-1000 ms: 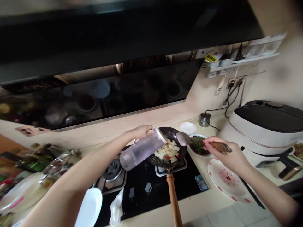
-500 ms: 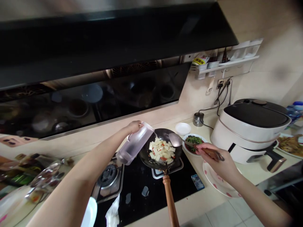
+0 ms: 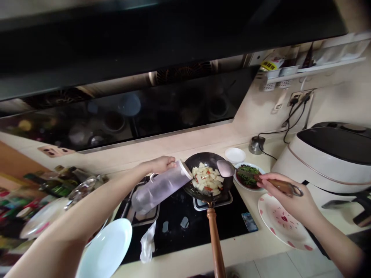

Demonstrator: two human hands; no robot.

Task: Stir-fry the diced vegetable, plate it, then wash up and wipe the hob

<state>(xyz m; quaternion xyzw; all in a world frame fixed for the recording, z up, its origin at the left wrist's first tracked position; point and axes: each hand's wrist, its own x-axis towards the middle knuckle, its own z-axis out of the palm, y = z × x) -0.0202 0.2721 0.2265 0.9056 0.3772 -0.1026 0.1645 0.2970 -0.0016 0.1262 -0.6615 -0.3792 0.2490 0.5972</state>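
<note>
My left hand [image 3: 162, 164] is closed on the handle of a clear plastic pitcher [image 3: 158, 189] with water inside. The pitcher is tilted, its rim at the left edge of a black wok [image 3: 199, 159]. Pale sliced vegetable pieces with red bits [image 3: 207, 178] lie in the wok, whose wooden handle [image 3: 215, 239] points toward me. In my right hand [image 3: 285, 195] is a spatula [image 3: 226, 168] with a wooden grip; its metal head hovers over the wok's right side. Whether water is flowing at this moment I cannot tell.
Right of the wok are a bowl of greens [image 3: 248, 175], a small white plate [image 3: 235, 155], a heart-patterned plate [image 3: 282, 220] and a white air fryer [image 3: 333, 154]. A pale plate [image 3: 107, 247] and crumpled tissue [image 3: 148, 243] lie front left. The range hood [image 3: 174, 34] hangs above.
The pitcher has tipped closer to level, its rim still beside the wok. The stream of water seen earlier at its lip no longer shows clearly. My view has shifted to the left.
</note>
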